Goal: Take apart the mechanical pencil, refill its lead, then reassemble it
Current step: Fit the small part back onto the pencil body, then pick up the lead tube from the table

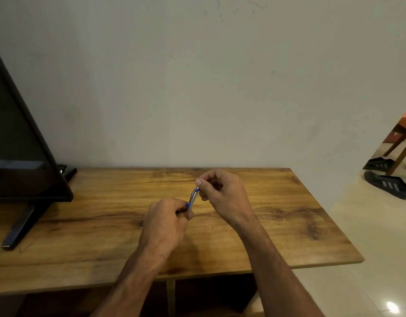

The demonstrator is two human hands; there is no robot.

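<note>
A silver mechanical pencil (193, 199) with blue trim is held tilted above the middle of the wooden table (83, 225). My left hand (167, 221) grips its lower end, which is hidden inside the curled fingers. My right hand (220, 191) pinches the pencil's upper end between thumb and forefinger, near the blue ring at the top. No loose lead or lead case is visible.
A black monitor (19, 145) on a two-legged stand occupies the table's left side. The wall runs right behind the table's far edge. On the floor to the right lie two black shoes (387, 184) beside a wooden chair leg (401, 154).
</note>
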